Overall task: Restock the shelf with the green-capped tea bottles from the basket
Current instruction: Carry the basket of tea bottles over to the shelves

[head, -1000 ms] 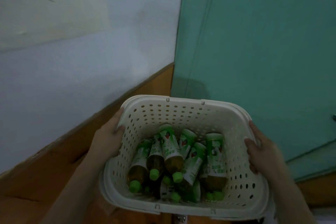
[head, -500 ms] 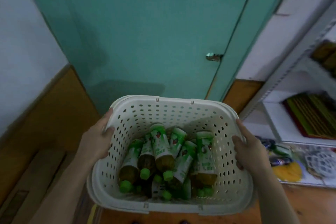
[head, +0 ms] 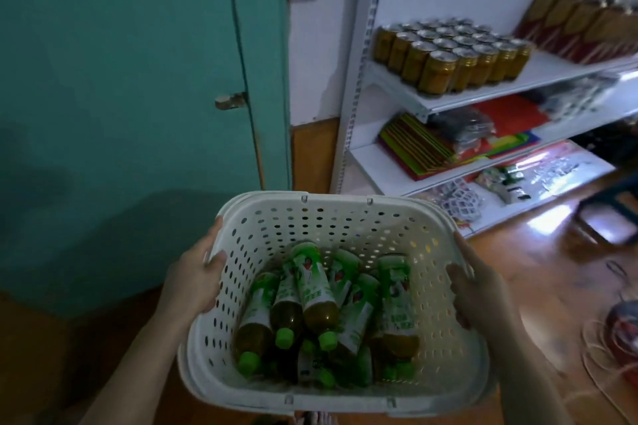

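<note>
I hold a white perforated basket [head: 331, 214] in front of me at waist height. My left hand [head: 193, 278] grips its left rim and my right hand [head: 478, 290] grips its right rim. Inside lie several green-capped tea bottles [head: 314, 290], piled on their sides with caps toward me. A white shelf unit [head: 448, 100] stands to the right, beyond the basket.
The upper shelf carries rows of gold cans [head: 448, 52] and red-and-gold boxes [head: 580, 28]. Lower shelves hold colourful packets [head: 424, 145]. A teal door [head: 121, 79] fills the left. Wooden floor [head: 552, 269] lies right, with cords and a round object [head: 625, 328].
The view has swung right from the wall and teal door to the shelf unit. The basket stays in both hands, held the same way.
</note>
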Tool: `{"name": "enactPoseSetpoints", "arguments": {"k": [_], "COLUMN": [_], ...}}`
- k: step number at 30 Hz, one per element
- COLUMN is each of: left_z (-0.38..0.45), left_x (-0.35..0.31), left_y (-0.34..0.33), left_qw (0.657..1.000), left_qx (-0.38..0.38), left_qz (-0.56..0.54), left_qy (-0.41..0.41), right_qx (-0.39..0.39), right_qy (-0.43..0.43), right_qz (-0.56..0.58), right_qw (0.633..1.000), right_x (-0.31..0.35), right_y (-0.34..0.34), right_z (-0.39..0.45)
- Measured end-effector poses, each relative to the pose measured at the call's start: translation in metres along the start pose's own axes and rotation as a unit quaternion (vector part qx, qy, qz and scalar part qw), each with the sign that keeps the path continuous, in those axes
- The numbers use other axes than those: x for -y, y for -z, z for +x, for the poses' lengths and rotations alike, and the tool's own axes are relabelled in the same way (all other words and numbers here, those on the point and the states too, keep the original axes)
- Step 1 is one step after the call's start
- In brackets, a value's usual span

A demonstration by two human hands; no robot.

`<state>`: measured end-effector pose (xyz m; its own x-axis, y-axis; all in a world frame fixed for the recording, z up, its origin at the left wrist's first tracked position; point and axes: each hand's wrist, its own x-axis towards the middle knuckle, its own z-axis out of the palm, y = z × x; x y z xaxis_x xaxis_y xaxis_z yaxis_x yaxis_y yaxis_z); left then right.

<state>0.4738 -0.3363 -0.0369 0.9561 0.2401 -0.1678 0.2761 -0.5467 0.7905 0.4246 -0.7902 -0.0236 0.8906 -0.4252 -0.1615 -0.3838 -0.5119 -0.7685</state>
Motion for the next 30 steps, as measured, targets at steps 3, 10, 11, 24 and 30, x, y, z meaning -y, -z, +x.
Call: {"name": "enactPoseSetpoints", "arguments": {"k": [3,10,11,24,30], "left_z": [0.016,0.023,0.022,0.013,0.001], "left_x": [-0.028,-0.093,-0.101,-0.218,-0.283], "left_y": [-0.037,-0.122,-0.135,-0.337,-0.416], "left_qw": [0.997,0.975,0.97,0.938,0.927], "left_qx": [0.067,0.18,0.198,0.288,0.301], "left_qz": [-0.007,0.021,0.024,0.041,0.028], "left_qy": [-0.037,-0.126,-0.136,-0.186,-0.224], "right_qx": [-0.045,-0.166,-0.175,-0.264,-0.304], "right_qy": [-0.035,-0.137,-0.149,-0.271,-0.262], "right_qz": [0.029,0.05,0.053,0.121,0.149], "right_qw": [0.998,0.975,0.972,0.918,0.904], "right_x": [-0.033,-0.092,-0.098,-0.212,-0.242], "right_y": [0.029,0.086,0.093,0.207,0.278], "right_z": [-0.022,-0.076,-0.081,-0.054,-0.014]}}
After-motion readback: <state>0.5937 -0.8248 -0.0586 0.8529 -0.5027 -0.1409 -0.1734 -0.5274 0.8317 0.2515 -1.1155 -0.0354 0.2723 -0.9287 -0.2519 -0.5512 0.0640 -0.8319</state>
